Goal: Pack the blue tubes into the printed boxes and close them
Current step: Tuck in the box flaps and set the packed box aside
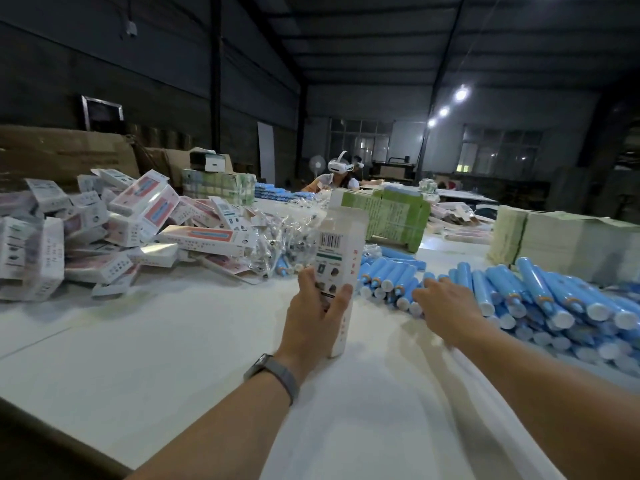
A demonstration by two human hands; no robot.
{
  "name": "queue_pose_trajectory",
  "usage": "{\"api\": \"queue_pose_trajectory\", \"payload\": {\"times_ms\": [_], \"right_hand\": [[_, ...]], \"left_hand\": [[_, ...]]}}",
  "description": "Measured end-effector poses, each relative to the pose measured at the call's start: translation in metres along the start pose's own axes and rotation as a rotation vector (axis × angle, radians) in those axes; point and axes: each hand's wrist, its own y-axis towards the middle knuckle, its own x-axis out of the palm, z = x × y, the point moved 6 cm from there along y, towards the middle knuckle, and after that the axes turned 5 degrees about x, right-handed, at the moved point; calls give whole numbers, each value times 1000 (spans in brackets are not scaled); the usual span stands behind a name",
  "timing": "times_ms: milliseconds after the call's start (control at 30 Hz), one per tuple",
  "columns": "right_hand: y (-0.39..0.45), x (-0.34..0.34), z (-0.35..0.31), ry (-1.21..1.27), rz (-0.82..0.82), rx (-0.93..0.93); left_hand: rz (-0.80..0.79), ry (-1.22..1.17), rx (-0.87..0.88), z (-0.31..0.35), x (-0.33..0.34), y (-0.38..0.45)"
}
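**Printed box held upright, other hand at the tube pile**

A printed box [341, 258] is held upright above the middle of the desk [180, 341], its top flaps standing open and its barcode side turned toward the camera. It is gripped low on its body by the left hand [317, 315], fingers and thumb wrapped round it; a grey wristband [273, 374] is worn on that forearm, which is stretched forward from the near edge.

The right hand [446, 304] is extended palm down to the pile of blue tubes [540, 299], its fingers fairly straight and laid on the white-capped tubes at the pile's left end; whether one is grasped cannot be told. The pile is spread along the right side of the desk, toward its right edge.

Filled or folded printed boxes are heaped in a pile [104, 233] at the left side, with a tangle of clear plastic wrappers [284, 237] just beyond the held box. Stacks of green flat cartons [388, 216] are seen farther back. Bare white surface is left between the near edge and the hands.

A seated person wearing a headset [341, 174] is visible at the far end.
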Motion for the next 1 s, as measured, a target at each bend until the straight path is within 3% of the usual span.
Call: {"api": "queue_pose_trajectory", "payload": {"times_ms": [333,467,600,733,900,1000], "right_hand": [[5,4,10,-36,129,-101],[7,-26,22,393,378,44],[5,-72,30,880,508,150],[-12,-120,28,1373,609,116],[-30,-155,25,1751,624,56],[-33,-171,24,1833,679,65]], "left_hand": [[89,97,82,10,-1,-4],[162,195,133,9,-4,0],[191,228,124,6,-6,1],[199,228,85,3,-10,2],[175,246,80,2,-8,2],[168,233,64,2,-8,2]]}}
